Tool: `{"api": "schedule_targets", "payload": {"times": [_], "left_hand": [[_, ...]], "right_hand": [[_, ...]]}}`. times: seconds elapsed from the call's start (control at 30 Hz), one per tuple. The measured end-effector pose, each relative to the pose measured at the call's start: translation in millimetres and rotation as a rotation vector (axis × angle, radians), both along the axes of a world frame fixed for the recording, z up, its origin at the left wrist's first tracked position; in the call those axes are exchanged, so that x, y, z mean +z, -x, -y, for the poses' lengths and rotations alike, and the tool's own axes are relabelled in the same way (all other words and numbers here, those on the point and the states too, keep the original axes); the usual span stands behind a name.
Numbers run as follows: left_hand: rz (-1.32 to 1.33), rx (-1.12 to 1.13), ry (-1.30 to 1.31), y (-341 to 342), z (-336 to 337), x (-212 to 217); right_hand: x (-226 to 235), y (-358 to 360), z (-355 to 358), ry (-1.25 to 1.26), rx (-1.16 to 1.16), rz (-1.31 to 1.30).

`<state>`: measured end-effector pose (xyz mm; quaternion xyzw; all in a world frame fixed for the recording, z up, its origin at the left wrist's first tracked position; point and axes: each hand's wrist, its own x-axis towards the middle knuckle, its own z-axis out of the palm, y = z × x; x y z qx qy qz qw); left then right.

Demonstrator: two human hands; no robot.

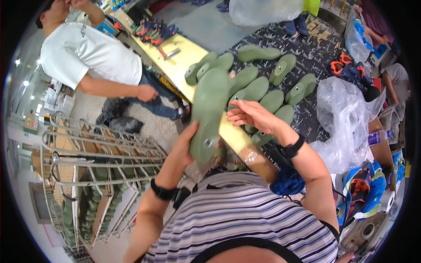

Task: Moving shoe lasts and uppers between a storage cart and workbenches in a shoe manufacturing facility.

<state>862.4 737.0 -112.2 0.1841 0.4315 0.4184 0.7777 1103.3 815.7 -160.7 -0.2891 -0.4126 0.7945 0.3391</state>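
Observation:
A green shoe last (209, 101) stands out in front of me, held in my left hand (183, 145), whose fingers wrap its lower side. Near the lower end of this last a small round metal-rimmed hole shows. My right hand (254, 116) is just to the right of it, fingers stretched out and holding nothing. Beyond and under the right hand lies a loose group of several more green shoe lasts (282, 69), on the table edge and the dark patterned surface. Whether my right fingertips touch any of these lasts I cannot tell. Both my wrists wear dark bands.
A long yellow tabletop (188, 72) runs away to the far left, bearing a hammer (163, 53) and several dark shoes (162, 34). At left stands a metal rack (105, 168) with more lasts. A person (94, 52) stands beyond it. Clear plastic (346, 122) lies right.

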Motion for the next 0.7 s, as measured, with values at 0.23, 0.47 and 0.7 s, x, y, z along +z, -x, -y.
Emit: {"api": "schedule_targets", "payload": {"times": [0.23, 0.47, 0.7], "left_hand": [[0.302, -0.406, 0.005, -60, -64, -18], [0.011, -0.620, 0.000, -59, -81, -35], [-0.030, -0.385, -0.042, 25, -42, -51]], "right_hand": [[-11, -5, 3, 0.232, 0.167, -0.586], [-23, -6, -61, 0.480, -0.326, -0.643], [-95, -68, -208, 0.527, -0.655, -0.251]]}}
